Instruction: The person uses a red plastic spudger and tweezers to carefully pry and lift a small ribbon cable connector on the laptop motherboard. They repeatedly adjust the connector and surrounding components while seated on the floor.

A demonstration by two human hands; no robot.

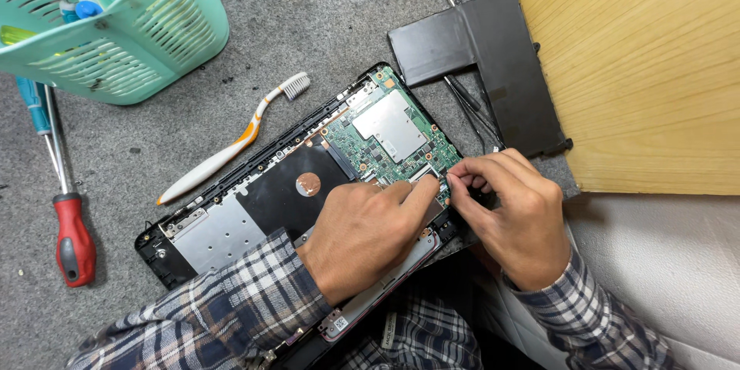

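An opened black laptop base (231,212) lies diagonally on grey felt, its green circuit board (389,139) bared. My left hand (366,231) rests on the base, forefinger pressed to the board's lower right edge. My right hand (512,212) meets it there, thumb and forefinger pinched on a small part at the board's edge (443,177); what it pinches is too small to tell. Both wrists wear plaid sleeves.
A black L-shaped battery pack (493,62) lies at the upper right, partly on a wooden board (640,69). A white-and-orange toothbrush (231,142) lies left of the laptop. A red-handled screwdriver (73,239) is at far left, a teal plastic basket (116,27) at top left.
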